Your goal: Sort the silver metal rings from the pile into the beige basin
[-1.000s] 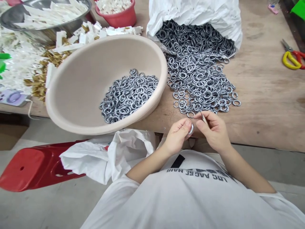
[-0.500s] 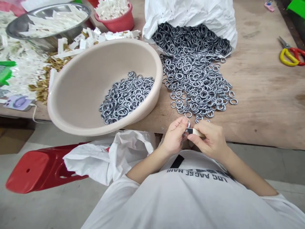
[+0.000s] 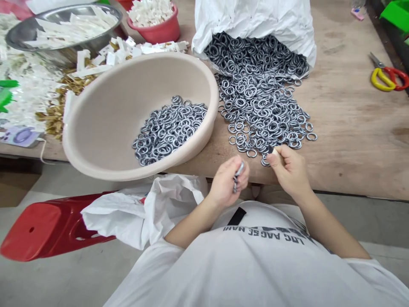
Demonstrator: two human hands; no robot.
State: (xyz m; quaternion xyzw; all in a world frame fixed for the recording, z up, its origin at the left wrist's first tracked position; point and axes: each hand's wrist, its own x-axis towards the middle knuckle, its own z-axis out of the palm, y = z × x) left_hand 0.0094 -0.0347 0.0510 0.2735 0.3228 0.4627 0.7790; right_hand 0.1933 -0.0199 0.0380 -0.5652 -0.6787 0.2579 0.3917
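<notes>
Grey metal rings are in the fingers of my left hand (image 3: 229, 180), which is closed just beyond the table's front edge. My right hand (image 3: 290, 168) pinches a small black-and-white piece, mostly hidden by the fingers, at the near end of the loose ring pile (image 3: 262, 111). That pile spills from the mouth of a white sack (image 3: 254, 17). To the left, a tilted beige basin (image 3: 105, 102) holds more grey rings (image 3: 169, 130) in its lower right part.
Scissors (image 3: 388, 79) with yellow and red handles lie at the right. A steel bowl (image 3: 60, 51) and a pink tub (image 3: 158, 30) hold white pieces behind the basin. A red stool (image 3: 35, 230) stands below left.
My hands have moved apart. The right one went forward and right to the ring pile with the small piece; the left one shifted slightly left, still holding rings.
</notes>
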